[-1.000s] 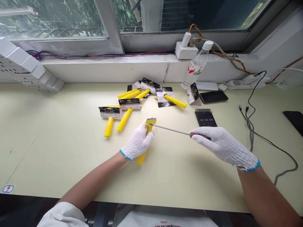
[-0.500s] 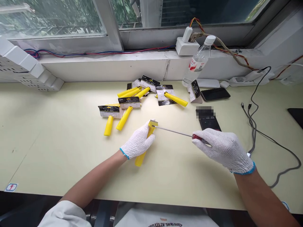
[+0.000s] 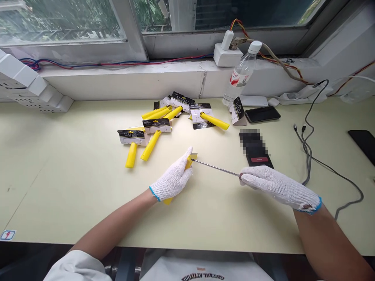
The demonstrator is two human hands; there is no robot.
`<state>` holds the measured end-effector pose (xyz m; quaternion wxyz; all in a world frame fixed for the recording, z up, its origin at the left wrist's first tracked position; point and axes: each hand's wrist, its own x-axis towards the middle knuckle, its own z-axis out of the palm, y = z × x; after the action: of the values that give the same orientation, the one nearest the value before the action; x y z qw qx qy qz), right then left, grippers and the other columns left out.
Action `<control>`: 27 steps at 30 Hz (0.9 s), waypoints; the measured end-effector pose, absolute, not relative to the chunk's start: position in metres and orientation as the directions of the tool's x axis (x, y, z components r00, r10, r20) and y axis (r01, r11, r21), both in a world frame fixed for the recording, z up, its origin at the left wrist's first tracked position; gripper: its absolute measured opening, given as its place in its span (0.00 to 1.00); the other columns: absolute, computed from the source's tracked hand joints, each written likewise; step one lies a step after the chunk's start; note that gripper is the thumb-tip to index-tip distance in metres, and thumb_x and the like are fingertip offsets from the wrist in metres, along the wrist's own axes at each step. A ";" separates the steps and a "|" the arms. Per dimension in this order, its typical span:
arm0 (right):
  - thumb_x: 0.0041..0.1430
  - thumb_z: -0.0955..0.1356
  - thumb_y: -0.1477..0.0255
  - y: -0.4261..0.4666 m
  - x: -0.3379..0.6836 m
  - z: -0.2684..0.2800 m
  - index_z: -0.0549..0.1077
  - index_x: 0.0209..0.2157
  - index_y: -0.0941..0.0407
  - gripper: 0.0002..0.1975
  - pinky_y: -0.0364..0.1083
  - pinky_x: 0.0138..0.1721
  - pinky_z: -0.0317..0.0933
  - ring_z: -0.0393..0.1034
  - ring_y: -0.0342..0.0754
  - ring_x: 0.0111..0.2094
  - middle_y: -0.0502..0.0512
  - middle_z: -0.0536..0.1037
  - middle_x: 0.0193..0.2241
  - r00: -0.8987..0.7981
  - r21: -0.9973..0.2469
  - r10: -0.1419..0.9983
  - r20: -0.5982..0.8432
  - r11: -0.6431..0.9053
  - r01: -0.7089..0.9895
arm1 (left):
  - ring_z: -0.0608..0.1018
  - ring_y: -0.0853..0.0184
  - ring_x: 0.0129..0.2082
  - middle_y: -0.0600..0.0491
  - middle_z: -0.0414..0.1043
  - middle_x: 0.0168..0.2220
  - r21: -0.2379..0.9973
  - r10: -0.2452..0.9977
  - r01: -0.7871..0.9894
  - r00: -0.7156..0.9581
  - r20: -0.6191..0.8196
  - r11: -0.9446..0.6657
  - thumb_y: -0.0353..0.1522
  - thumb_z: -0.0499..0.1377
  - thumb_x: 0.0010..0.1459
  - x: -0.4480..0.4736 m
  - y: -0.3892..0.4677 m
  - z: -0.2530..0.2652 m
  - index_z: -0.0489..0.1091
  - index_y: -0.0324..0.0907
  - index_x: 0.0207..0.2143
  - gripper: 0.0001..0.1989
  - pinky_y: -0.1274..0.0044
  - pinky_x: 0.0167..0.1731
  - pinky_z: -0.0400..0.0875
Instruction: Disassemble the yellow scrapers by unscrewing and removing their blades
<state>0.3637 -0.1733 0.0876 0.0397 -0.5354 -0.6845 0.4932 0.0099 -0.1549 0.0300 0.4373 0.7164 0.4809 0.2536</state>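
My left hand (image 3: 172, 180), in a white knit glove, is closed around a yellow scraper (image 3: 190, 160) with a metal blade edge at its top. Most of the handle is hidden by the glove, with its lower end showing below. In my gloved right hand (image 3: 277, 184) is a screwdriver (image 3: 217, 168), its grip almost wholly covered by the fingers. The long metal shaft points left, and its tip meets the scraper's head. Whether the tip sits in a screw is too small to tell.
Several yellow scrapers (image 3: 150, 146) with black-and-white cards lie behind my left hand. A folded card (image 3: 237, 111), a water bottle (image 3: 239, 76) and a phone (image 3: 262, 114) stand or lie at the back. Another dark device (image 3: 259, 159) and grey cables (image 3: 309, 156) are to the right.
My right hand has turned about the screwdriver, hiding more of its red grip. The scraper is tilted more in my left hand, and the screwdriver tip stays at its head.
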 end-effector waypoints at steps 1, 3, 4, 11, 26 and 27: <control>0.78 0.64 0.53 -0.175 0.364 0.084 0.70 0.32 0.52 0.22 0.48 0.33 0.57 0.62 0.47 0.30 0.48 0.70 0.27 -0.434 -0.736 0.754 -0.492 -0.095 0.670 | 0.83 0.57 0.48 0.42 0.82 0.53 0.860 0.907 0.485 0.416 -0.069 -0.157 0.36 0.55 0.75 0.010 -0.155 0.029 0.60 0.39 0.81 0.35 0.61 0.65 0.76; 0.78 0.64 0.54 -0.178 0.361 0.077 0.65 0.30 0.52 0.22 0.48 0.32 0.54 0.58 0.46 0.28 0.46 0.66 0.26 -0.446 -0.755 0.730 -0.519 -0.147 0.639 | 0.83 0.55 0.54 0.40 0.80 0.60 0.847 0.903 0.513 0.416 -0.107 -0.136 0.36 0.54 0.75 0.010 -0.154 0.029 0.58 0.40 0.82 0.36 0.59 0.69 0.73; 0.78 0.64 0.55 -0.180 0.359 0.076 0.63 0.30 0.52 0.22 0.48 0.32 0.53 0.57 0.46 0.28 0.46 0.65 0.26 -0.443 -0.758 0.730 -0.521 -0.156 0.634 | 0.82 0.55 0.56 0.40 0.80 0.62 0.846 0.904 0.520 0.410 -0.123 -0.121 0.35 0.54 0.75 0.010 -0.153 0.029 0.58 0.41 0.82 0.36 0.58 0.69 0.73; 0.80 0.61 0.52 -0.196 0.346 0.080 0.71 0.33 0.51 0.24 0.50 0.36 0.57 0.68 0.50 0.31 0.50 0.75 0.30 -0.341 -0.648 0.875 -0.343 0.042 0.760 | 0.78 0.52 0.68 0.39 0.73 0.72 0.849 0.906 0.519 0.400 -0.140 -0.098 0.34 0.54 0.75 0.012 -0.150 0.033 0.60 0.41 0.81 0.34 0.57 0.75 0.66; 0.77 0.64 0.55 -0.217 0.336 0.081 0.77 0.33 0.50 0.21 0.51 0.33 0.60 0.73 0.53 0.29 0.53 0.82 0.29 -0.172 -0.551 0.973 -0.157 0.058 0.832 | 0.83 0.58 0.45 0.46 0.81 0.47 0.837 0.912 0.532 0.395 -0.111 -0.128 0.36 0.52 0.77 0.015 -0.152 0.031 0.56 0.39 0.83 0.35 0.62 0.60 0.78; 0.77 0.64 0.55 -0.213 0.337 0.084 0.77 0.31 0.50 0.22 0.51 0.32 0.60 0.73 0.53 0.29 0.52 0.81 0.28 -0.188 -0.581 0.961 -0.204 0.036 0.813 | 0.82 0.59 0.41 0.48 0.80 0.42 0.839 0.913 0.532 0.390 -0.119 -0.118 0.36 0.52 0.77 0.015 -0.152 0.032 0.56 0.39 0.82 0.35 0.63 0.58 0.79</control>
<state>0.3370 -0.2132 0.0845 0.1222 -0.6254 -0.7091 0.3019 0.0151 -0.1521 0.0322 0.4302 0.7140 0.5060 0.2217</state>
